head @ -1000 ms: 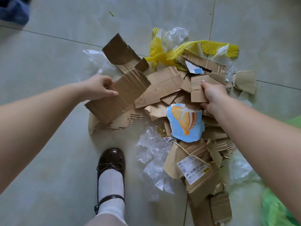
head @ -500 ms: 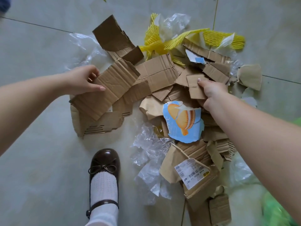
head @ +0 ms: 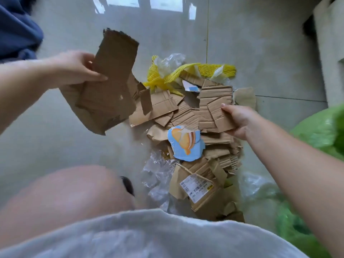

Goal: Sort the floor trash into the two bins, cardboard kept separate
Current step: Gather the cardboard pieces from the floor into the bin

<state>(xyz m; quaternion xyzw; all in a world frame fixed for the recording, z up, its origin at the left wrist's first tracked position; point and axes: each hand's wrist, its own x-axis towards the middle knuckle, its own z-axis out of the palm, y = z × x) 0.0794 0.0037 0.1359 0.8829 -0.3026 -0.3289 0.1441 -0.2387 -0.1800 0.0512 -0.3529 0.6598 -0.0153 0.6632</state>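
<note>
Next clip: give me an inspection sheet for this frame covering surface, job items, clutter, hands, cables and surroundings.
Surface: grey tiled floor.
Job's things: torn cardboard pile; yellow foam net; clear plastic wrap; blue printed scrap; labelled piece.
Clutter: nothing seen beyond the trash.
Hands: left hand holds cardboard stack above the floor; right hand grips cardboard piece on the pile.
Cables: nothing seen.
Surroundings: green bag at right; blue bag top left; the person's knee.
</note>
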